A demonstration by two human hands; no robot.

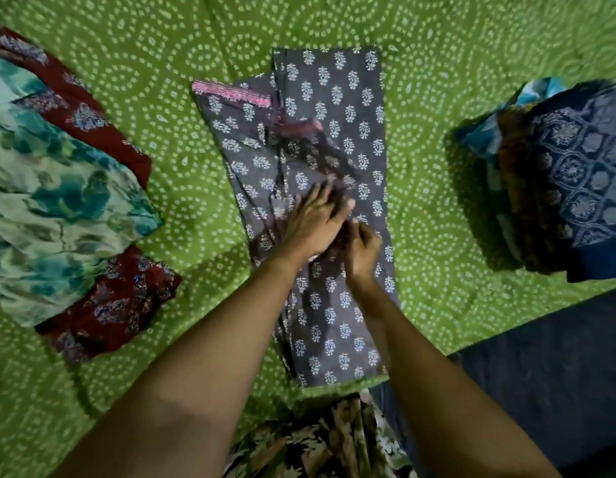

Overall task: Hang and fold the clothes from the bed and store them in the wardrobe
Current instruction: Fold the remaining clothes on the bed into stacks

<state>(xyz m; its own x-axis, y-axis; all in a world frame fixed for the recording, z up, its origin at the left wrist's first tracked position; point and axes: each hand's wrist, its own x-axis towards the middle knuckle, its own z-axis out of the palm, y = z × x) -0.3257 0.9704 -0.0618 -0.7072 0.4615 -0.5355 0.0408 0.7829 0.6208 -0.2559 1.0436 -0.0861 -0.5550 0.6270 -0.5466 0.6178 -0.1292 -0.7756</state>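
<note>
My left grip (315, 224) lies flat on the grey garment (334, 132), right grip (361, 251) pinching it; green dotted bedsheet (420, 167) around both, folded stack (575, 188) further right.

L forearm (203, 357) + R forearm (420, 357) bare to frame edge. Worn garment (320, 439) at btm: leaf print, cream/olive on blk (dim light, tones approx).

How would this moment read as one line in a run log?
step: folding | grey garment: flat on bed | left hand: presses it | right hand: pinches its fabric | folded stack: right side
</note>
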